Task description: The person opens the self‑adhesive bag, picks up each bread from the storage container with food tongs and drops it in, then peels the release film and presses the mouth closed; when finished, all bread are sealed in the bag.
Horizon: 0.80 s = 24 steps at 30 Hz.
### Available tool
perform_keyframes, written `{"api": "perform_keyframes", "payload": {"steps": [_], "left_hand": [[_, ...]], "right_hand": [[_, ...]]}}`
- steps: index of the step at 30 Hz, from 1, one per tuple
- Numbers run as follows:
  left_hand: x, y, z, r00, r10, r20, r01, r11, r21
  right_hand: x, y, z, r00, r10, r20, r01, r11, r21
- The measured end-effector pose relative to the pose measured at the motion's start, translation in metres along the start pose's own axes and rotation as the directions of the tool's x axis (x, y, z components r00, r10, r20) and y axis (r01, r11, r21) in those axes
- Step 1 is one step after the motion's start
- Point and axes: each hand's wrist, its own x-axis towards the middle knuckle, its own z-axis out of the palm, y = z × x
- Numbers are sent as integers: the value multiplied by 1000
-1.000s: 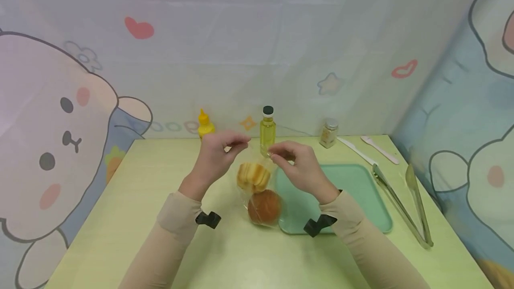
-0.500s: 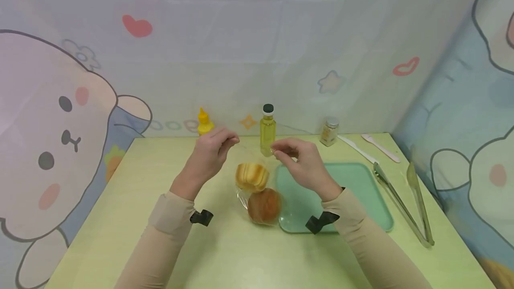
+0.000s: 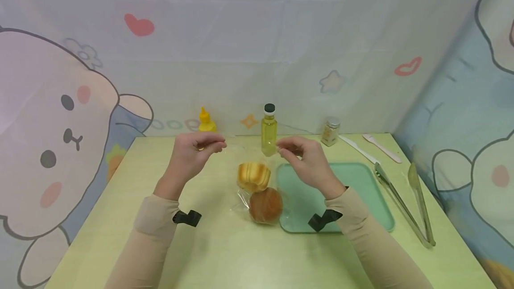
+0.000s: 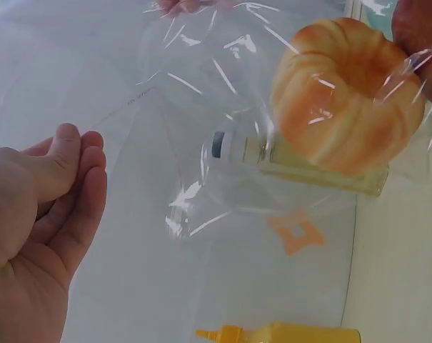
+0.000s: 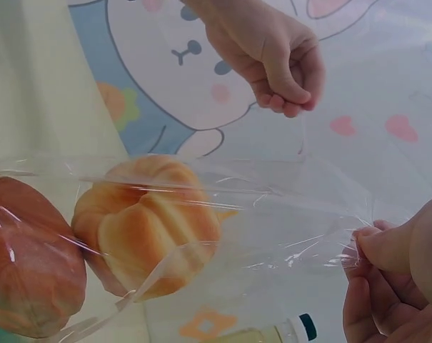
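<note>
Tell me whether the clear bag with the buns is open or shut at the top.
Open: both hands pinch opposite edges of the clear bag, pulling its mouth apart. Two buns sit inside.

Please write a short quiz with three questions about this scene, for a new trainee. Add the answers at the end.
1. True or false: both hands pinch the clear bag.
2. How many buns lie in the bag?
3. What lies right of the tray? A) tongs B) yellow bottle C) oil bottle

Key:
1. True: the left hand and the right hand each pinch an edge of its mouth.
2. Two: a pale bun and a brown bun.
3. A, the tongs.
</note>
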Motion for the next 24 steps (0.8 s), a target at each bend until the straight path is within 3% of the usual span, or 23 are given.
{"api": "perform_keyframes", "payload": {"steps": [6,13,15,19,24], "left_hand": [[-3,-9,-14,998,44,-45,-43,999,31],[-11,-24,-30,982,149,-119,-114,958,264],[-13,-28,-33,978,166,-130,-122,948,293],[-17,-37,-41,968,178,-178,-116,943,313],[-23,-47,-53,956,149,-252,-71,953,295]], "right_hand": [[1,0,-4,1000,16,-7,-16,1000,-11],[0,1,-7,999,48,-10,-48,999,-1],[0,2,-7,999,50,-7,-50,999,1],[0,4,-9,999,44,-10,-44,999,-10],[1,6,-11,999,32,-22,-32,999,-14]]}}
